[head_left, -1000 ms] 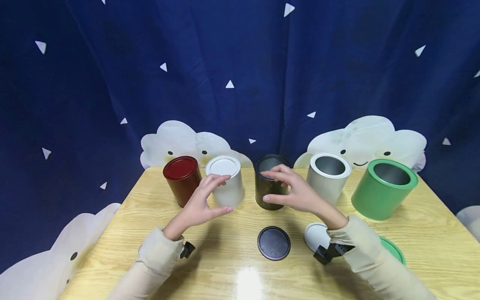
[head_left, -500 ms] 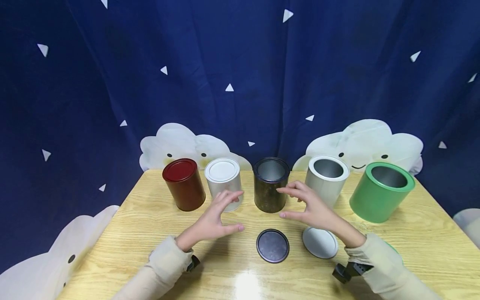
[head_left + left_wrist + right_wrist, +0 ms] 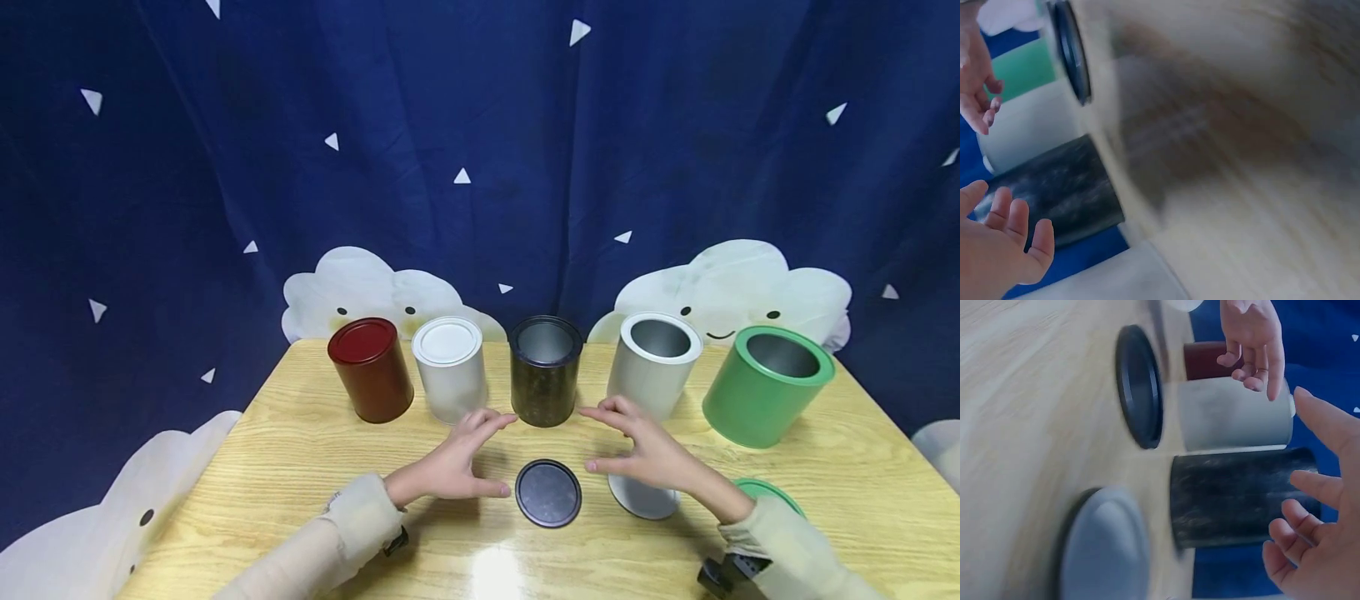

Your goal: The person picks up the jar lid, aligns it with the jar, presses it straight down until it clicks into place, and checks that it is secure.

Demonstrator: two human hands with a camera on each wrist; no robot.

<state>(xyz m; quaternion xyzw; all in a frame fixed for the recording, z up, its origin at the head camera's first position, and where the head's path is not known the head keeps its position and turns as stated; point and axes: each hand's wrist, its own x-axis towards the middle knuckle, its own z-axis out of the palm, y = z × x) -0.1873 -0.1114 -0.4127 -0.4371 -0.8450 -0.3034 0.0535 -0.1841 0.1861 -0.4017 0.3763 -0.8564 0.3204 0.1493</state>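
Observation:
A round black lid (image 3: 548, 493) lies flat on the table between my two hands. My left hand (image 3: 457, 462) hovers at its left, fingers spread and thumb apart, holding nothing. On the other side my right hand (image 3: 645, 446) has the same loose spread, partly over a white lid (image 3: 648, 500). Behind the black lid stands an uncovered black can (image 3: 544, 392), grey inside. The right wrist view shows the black lid (image 3: 1139, 387), the white lid (image 3: 1107, 550) and my right hand (image 3: 1322, 519) apart from both.
A dark red can (image 3: 375, 379) and a white can (image 3: 453, 379), both lidded, stand at the back left. To the right are an uncovered white can (image 3: 648, 379) and an uncovered green can (image 3: 761, 400). A green lid (image 3: 772, 493) lies partly behind my right sleeve.
Both hands have come down and toward me from near the cans to either side of the black lid. My left hand has also moved right. Cans and lids stay in place.

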